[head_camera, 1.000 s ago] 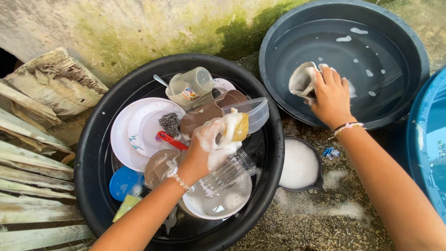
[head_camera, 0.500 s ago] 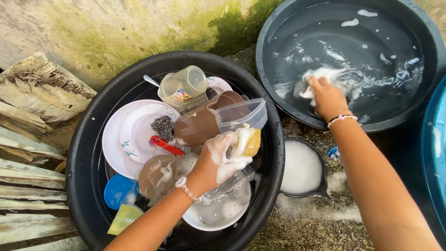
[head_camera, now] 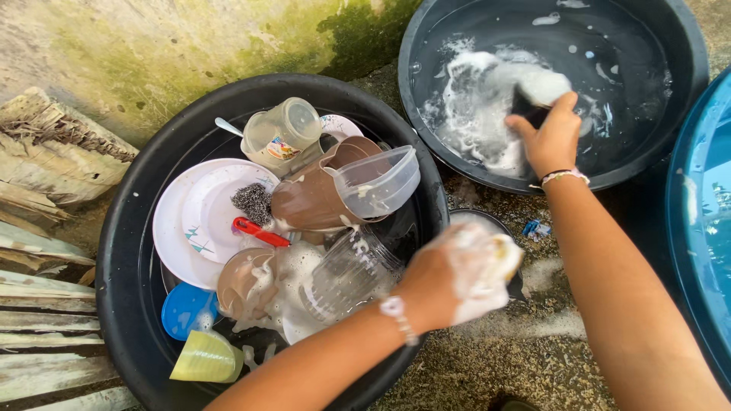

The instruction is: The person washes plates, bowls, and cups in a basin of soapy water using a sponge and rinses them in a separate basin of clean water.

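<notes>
My left hand, covered in suds, grips a yellow sponge over the small black bowl of soapy water beside the black basin. My right hand reaches into the dark grey basin of rinse water and holds a foamy pale cup at the surface. White foam swirls around it. The black basin holds white plates, a brown jug, a clear plastic jug, a glass mug and a steel scourer.
A mossy concrete wall rises behind the basins. Weathered wooden planks lie at the left. A blue tub stands at the right edge. Wet gravelly ground with foam patches lies in front. A clear lidded cup, blue lid and yellow-green cup are in the black basin.
My left hand has moved right with the sponge, out of the black basin to above the small soap bowl. My right hand has pushed the cup further up across the rinse water, stirring foam.
</notes>
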